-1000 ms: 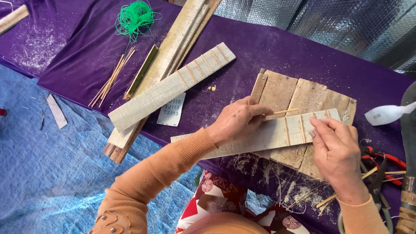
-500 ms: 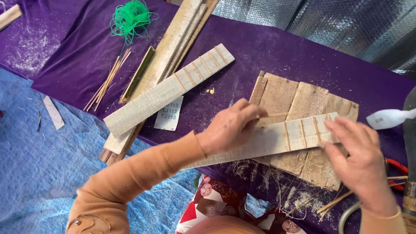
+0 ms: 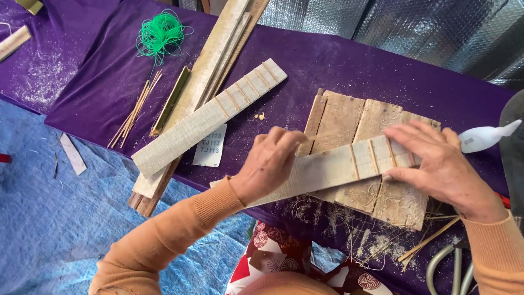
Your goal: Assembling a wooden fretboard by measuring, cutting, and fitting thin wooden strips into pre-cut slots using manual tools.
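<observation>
Lying at far left: pale sawdust (image 3: 38,82) is scattered on the purple cloth (image 3: 349,71), and a small pale offcut (image 3: 72,154) is left on the blue tarp (image 3: 43,218) below.
Green cord: a loose tangle of green cord (image 3: 159,33) is kept at the cloth's upper edge, well apart from the hands.
Thin sticks: a bundle of thin bamboo splints (image 3: 134,109) is laid beside a green bamboo strip (image 3: 171,101), seemingly stock kept within reach.
Long planks: rough long planks (image 3: 218,60) are stacked diagonally, and a finished slotted strip (image 3: 210,117) is rested across them; a white label (image 3: 209,147) lies just beside it.
Left hand: the left hand (image 3: 270,164) is pressed palm-down on the wooden strip (image 3: 327,169), fingers together and curled over its upper edge, apparently so that it is kept from sliding.
Wooden strip: it is laid flat and slightly tilted across the board, its left end overhanging the cloth edge, its grooved end under the right hand.
Work board: the nailed plank board (image 3: 338,117) is set beneath as a raised backing; fibres and dust are gathered at its lower edge.
Right hand: the right hand (image 3: 436,164) is laid over the grooved end, fingers spread slightly and flat, thumb tucked under the strip's lower edge; nothing else is seen gripped.
Far right: a white squeeze bottle (image 3: 483,137) is lying on its side near the right hand, and grey metal handles (image 3: 453,267) are seen at the lower corner.
</observation>
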